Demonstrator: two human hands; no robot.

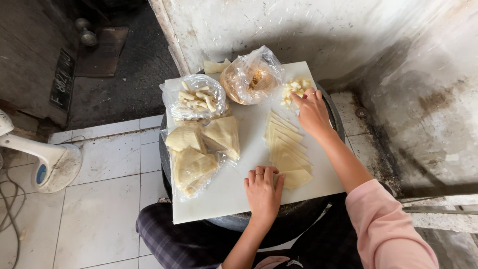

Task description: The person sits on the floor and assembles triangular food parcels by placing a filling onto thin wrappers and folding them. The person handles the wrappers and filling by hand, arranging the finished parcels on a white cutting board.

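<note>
My white board (224,194) is the worktop here, resting on a round dark drum (298,219) that stands on the tiled floor (99,209). On its far edge lie a clear bag of short pale sticks (195,98), a bag of brown crumbs (251,76) and a small heap of pale cubes (295,89), with a loose wrapper (215,66) behind. Nearer me, folded triangles lie on plastic (199,149) at left, and a fanned row of square pastry sheets (286,147) at right, where my left hand (263,192) presses flat on the board.
</note>
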